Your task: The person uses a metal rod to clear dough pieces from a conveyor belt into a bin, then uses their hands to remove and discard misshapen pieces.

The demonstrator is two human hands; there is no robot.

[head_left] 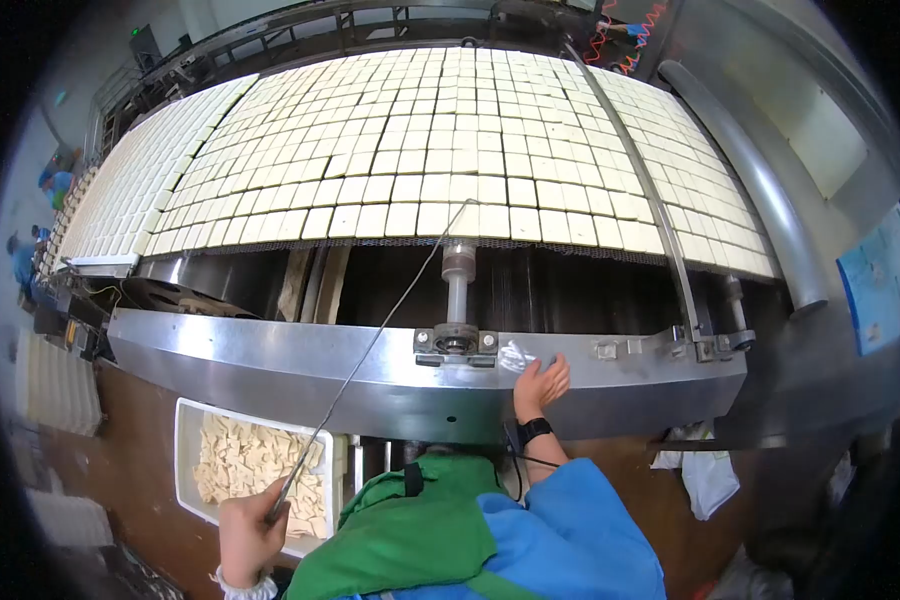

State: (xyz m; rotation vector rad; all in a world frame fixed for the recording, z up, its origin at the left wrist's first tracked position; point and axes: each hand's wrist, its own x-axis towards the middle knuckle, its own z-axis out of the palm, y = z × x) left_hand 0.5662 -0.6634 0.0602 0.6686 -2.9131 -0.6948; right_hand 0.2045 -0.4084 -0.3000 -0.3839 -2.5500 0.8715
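My left hand (252, 533) is closed round the lower end of a long thin metal rod (362, 360). The rod slants up to the right, and its bent tip lies at the front rows of pale square blocks (400, 190) on a mesh conveyor. My right hand (543, 382), a dark band at its wrist, rests at the steel frame beam (370, 350). Its fingers are partly spread, beside a crumpled clear plastic piece (515, 356); whether they touch it is unclear.
A white bin (185, 455) of broken pale pieces stands at lower left. A steel bar (630, 150) crosses the conveyor on the right, near a large pipe (750, 180). Bearing mounts stick up from the beam. Other people in blue are at far left.
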